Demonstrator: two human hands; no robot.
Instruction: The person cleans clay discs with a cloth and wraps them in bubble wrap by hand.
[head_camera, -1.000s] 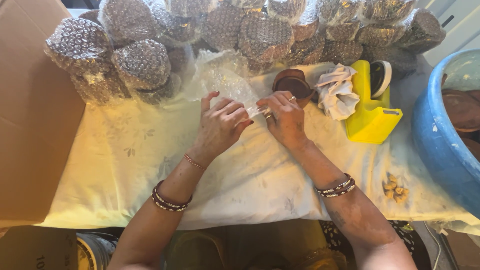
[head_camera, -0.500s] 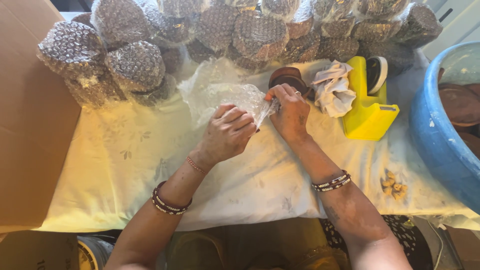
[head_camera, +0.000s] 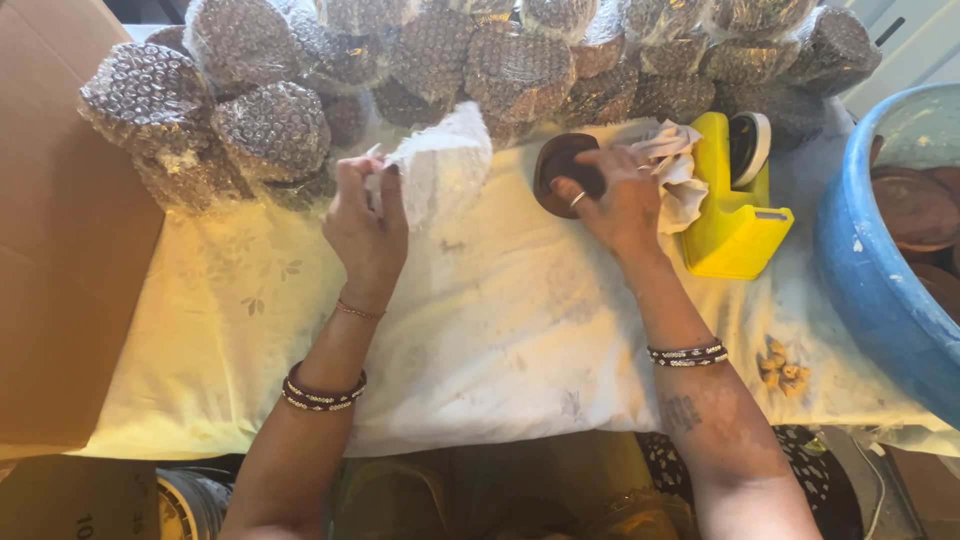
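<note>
Right hand lies with fingers closed over the brown round dish, which sits at its ten o'clock. Left hand pinches the white bubble-wrap sheet, at nine o'clock from the dish.

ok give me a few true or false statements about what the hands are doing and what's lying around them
1. The left hand holds up a sheet of bubble wrap. True.
2. The right hand rests on a brown round piece. True.
3. The tape dispenser is red. False: it is yellow.
4. The bubble-wrapped bundles are piled along the near edge of the table. False: they are stacked along the far edge, beyond the hands.
5. A blue tub sits at the right. True.
6. The cardboard box stands to the right of the tub. False: it is at the far left.
</note>
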